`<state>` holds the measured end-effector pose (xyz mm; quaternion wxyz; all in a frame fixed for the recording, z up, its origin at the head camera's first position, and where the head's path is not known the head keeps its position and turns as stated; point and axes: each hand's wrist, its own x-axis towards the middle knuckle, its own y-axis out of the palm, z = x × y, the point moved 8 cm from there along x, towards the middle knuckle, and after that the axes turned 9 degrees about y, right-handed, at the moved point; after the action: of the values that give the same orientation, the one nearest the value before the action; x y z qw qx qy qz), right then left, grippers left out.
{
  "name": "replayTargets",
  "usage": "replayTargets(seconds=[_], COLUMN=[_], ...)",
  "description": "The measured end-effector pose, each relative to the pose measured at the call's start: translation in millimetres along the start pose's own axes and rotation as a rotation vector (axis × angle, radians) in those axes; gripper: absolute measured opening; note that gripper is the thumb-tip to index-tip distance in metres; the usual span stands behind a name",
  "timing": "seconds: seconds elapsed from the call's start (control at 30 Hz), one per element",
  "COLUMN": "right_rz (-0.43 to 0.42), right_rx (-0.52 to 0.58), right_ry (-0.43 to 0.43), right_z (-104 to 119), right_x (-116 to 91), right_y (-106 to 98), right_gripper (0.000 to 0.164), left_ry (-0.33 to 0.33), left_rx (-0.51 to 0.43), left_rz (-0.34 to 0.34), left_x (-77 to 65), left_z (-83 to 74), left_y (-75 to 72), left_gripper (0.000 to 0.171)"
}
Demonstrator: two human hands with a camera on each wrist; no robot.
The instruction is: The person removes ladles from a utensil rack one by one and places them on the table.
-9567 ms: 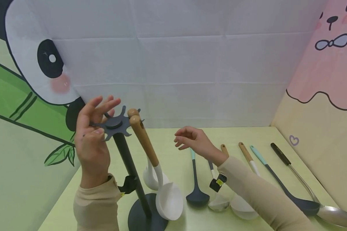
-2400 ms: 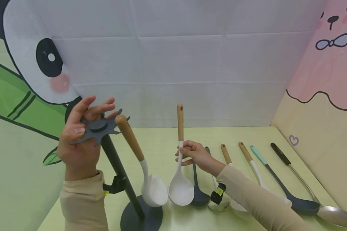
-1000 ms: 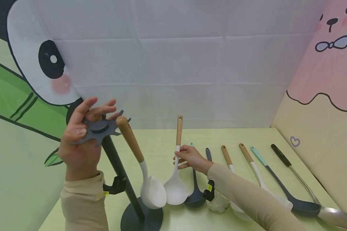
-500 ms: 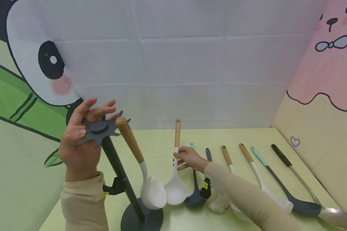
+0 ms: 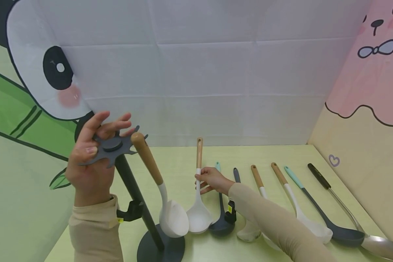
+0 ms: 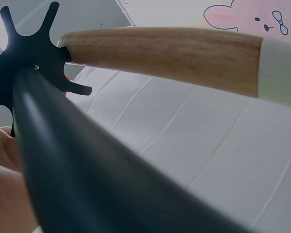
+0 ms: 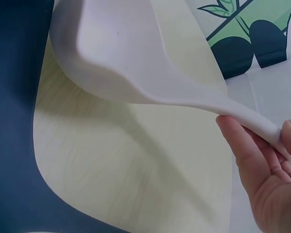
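Note:
My left hand (image 5: 93, 160) grips the hooked top of a dark grey utensil stand (image 5: 131, 180), thumb over one prong, and the stand leans left. A white ladle with a wooden handle (image 5: 147, 156) hangs on its right-hand hooks, also seen in the left wrist view as a wooden handle (image 6: 169, 58). To its right, my right hand (image 5: 214, 180) pinches the neck of a second white ladle (image 5: 199, 218), held nearly upright with its wooden handle on top. In the right wrist view this ladle's bowl (image 7: 116, 53) casts a shadow on the tabletop; whether it touches there is unclear.
Right of the held ladle lie a navy ladle with a mint handle tip (image 5: 222, 227), a grey-handled utensil (image 5: 237, 174), two wooden-handled white utensils (image 5: 257, 176) (image 5: 309, 223), another navy ladle (image 5: 347, 234) and a steel spoon (image 5: 384, 247). The right sleeve covers parts of some.
Earlier two ladles hung on the stand and my right hand was empty; now one hangs and my right hand holds a ladle. In the last second it sank slightly and drifted left.

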<state>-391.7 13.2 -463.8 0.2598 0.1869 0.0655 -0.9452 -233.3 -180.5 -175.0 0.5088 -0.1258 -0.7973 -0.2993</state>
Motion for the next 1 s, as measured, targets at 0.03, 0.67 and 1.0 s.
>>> replayTargets(seconds=[0.03,0.67,1.0], right_rz=[0.001,0.016,0.012], right_rx=[-0.005,-0.031,-0.061], right_ry=[-0.001,0.060,0.094], right_z=[-0.1,-9.6,-18.4], right_x=[0.7,13.5,20.2], right_y=[0.3,2.2,1.8], right_gripper=[0.024,0.029,0.026], left_ry=[0.000,0.009,0.012], left_rx=[0.001,0.007,-0.021], left_rz=[-0.001,0.012,0.011], left_x=[0.0,0.5,0.1], left_z=[-0.1,-0.8,-0.4], left_y=[0.0,-0.6,-0.5], left_gripper=[0.062,0.062,0.062])
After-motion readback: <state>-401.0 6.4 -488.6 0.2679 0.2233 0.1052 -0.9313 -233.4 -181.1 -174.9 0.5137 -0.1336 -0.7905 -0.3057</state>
